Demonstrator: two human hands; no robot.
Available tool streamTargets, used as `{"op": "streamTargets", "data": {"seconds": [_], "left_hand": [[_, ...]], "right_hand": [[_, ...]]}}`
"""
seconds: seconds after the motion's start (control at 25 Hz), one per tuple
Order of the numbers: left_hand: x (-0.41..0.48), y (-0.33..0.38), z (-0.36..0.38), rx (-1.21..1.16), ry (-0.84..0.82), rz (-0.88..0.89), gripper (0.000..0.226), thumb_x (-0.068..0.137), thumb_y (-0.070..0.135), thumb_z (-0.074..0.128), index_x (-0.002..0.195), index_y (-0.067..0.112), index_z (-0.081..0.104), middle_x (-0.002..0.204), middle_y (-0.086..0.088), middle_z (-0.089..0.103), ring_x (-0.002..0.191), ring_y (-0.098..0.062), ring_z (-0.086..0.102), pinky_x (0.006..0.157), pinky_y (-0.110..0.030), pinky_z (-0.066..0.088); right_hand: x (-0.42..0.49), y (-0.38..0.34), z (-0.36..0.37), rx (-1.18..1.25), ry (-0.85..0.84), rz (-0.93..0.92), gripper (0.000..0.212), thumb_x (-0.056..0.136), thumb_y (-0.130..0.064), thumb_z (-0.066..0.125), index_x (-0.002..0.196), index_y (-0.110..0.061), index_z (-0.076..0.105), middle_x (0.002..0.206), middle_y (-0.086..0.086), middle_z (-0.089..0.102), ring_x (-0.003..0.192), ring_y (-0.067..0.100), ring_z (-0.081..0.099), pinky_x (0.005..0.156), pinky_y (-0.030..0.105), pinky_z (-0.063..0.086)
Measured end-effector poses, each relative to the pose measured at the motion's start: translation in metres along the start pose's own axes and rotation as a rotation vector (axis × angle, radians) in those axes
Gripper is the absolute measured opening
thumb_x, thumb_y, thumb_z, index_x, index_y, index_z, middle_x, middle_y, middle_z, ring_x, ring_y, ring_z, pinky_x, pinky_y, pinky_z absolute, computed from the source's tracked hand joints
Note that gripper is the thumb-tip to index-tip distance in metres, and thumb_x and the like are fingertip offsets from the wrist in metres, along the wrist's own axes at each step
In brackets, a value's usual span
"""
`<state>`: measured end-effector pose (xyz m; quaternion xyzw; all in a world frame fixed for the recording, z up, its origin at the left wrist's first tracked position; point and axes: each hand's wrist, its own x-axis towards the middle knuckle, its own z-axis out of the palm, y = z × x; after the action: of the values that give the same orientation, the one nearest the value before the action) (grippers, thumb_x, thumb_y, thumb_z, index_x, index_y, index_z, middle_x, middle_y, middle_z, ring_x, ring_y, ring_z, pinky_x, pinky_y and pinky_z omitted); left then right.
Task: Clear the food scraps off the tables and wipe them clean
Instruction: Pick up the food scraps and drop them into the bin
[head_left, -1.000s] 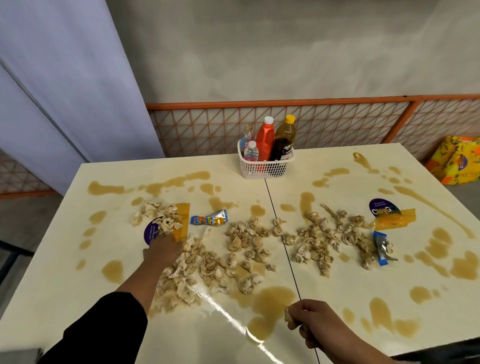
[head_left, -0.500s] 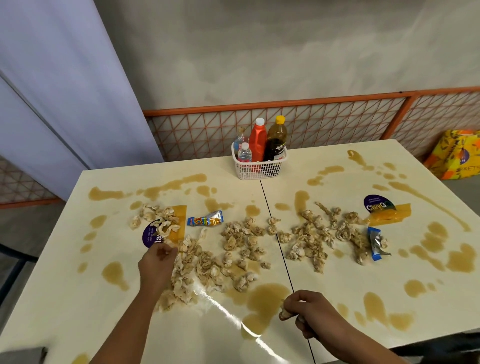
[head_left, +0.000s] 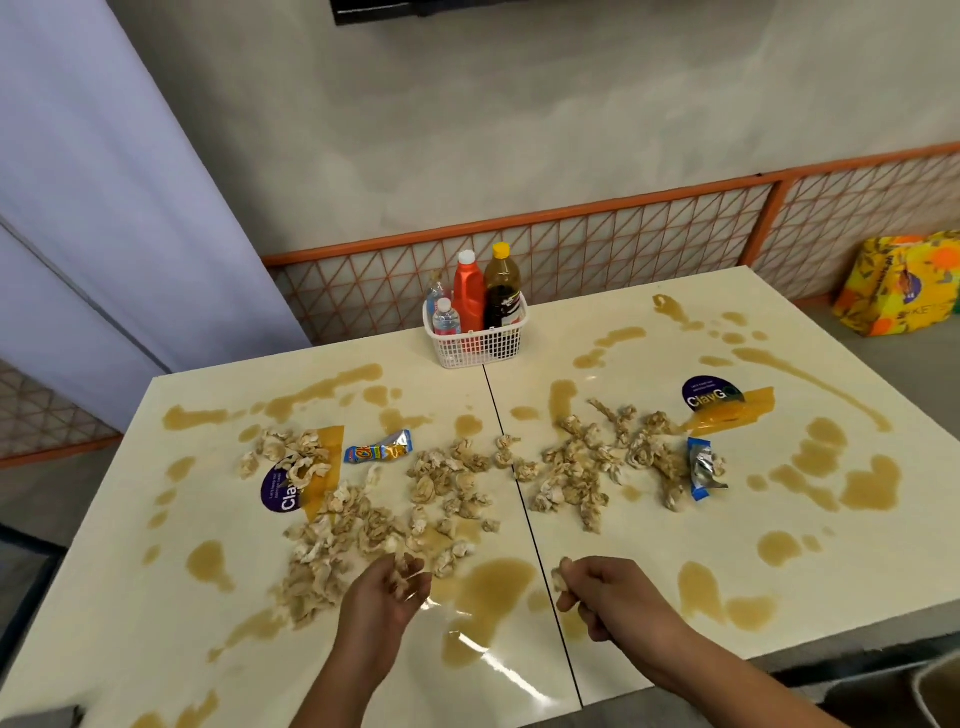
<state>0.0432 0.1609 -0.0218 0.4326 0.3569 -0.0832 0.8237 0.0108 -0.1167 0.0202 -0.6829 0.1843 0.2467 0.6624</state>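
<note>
Lying in a loose band across both worktops (head_left: 109, 597), on the near side of the basket (head_left: 480, 349), the scraps (head_left: 363, 530) are pale beige, crumpled lumps. Some sit in the brown spills (head_left: 498, 577) that blot the surface. A dark seam between the worktops runs from under the basket toward the person. Left of that line the heap is thickest and comes closest to the near edge. Right of it the lumps thin out and stop by a blue wrapper (head_left: 701, 467). A red-and-yellow wrapper (head_left: 379, 451) lies to the basket's near left, beside a purple sticker (head_left: 278, 493) partly covered by lumps. The basket holds bottles (head_left: 467, 296) standing upright. The left grip (head_left: 387, 592), far nearer than the basket and just left of the seam, has its fingers curled round a few scraps at the heap's near edge. The right grip (head_left: 608, 597), just right of the seam, is closed narrow, pinching one of the scraps between thumb and forefinger.
</note>
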Motion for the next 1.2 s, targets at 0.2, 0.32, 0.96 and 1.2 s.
{"op": "streamTargets", "data": {"seconds": [0.2, 0.32, 0.96, 1.2], "left_hand": [[-0.041, -0.032, 0.049, 0.007, -0.058, -0.058, 0.020, 0.094, -0.001, 0.043, 0.095, -0.006, 0.062, 0.085, -0.021, 0.066, 0.072, -0.026, 0.065, 0.057, -0.026, 0.059], [-0.062, -0.063, 0.084, 0.130, -0.081, -0.083, 0.030, 0.089, -0.007, 0.036, 0.093, -0.004, 0.066, 0.079, -0.016, 0.059, 0.064, -0.023, 0.054, 0.047, -0.024, 0.051], [-0.156, -0.242, 0.248, 0.861, -0.539, -0.235, 0.034, 0.096, 0.044, 0.056, 0.084, 0.013, 0.064, 0.057, 0.004, 0.033, 0.049, -0.009, 0.031, 0.045, -0.021, 0.026], [-0.163, -0.281, 0.264, 0.818, -0.569, -0.169, 0.031, 0.102, 0.025, 0.052, 0.096, 0.000, 0.069, 0.057, 0.002, 0.034, 0.050, -0.010, 0.030, 0.046, -0.021, 0.028]], "right_hand": [[-0.022, 0.002, -0.056, 0.077, -0.002, -0.063, 0.040, 0.105, -0.036, 0.050, 0.077, -0.008, 0.059, 0.067, 0.007, 0.048, 0.059, 0.017, 0.030, 0.054, 0.028, 0.025], [-0.037, 0.012, -0.093, 0.109, 0.015, -0.079, 0.038, 0.105, -0.036, 0.050, 0.077, -0.012, 0.053, 0.070, 0.007, 0.035, 0.062, 0.018, 0.025, 0.055, 0.029, 0.021], [-0.079, 0.098, -0.243, -0.724, 0.239, -0.520, 0.037, 0.096, -0.059, 0.047, 0.087, -0.032, 0.072, 0.083, -0.013, 0.037, 0.085, -0.004, 0.037, 0.069, 0.016, 0.029], [-0.114, 0.111, -0.283, -0.303, 0.127, -0.414, 0.032, 0.107, -0.037, 0.043, 0.105, -0.055, 0.070, 0.096, 0.004, 0.052, 0.094, 0.005, 0.050, 0.085, 0.017, 0.038]]}}
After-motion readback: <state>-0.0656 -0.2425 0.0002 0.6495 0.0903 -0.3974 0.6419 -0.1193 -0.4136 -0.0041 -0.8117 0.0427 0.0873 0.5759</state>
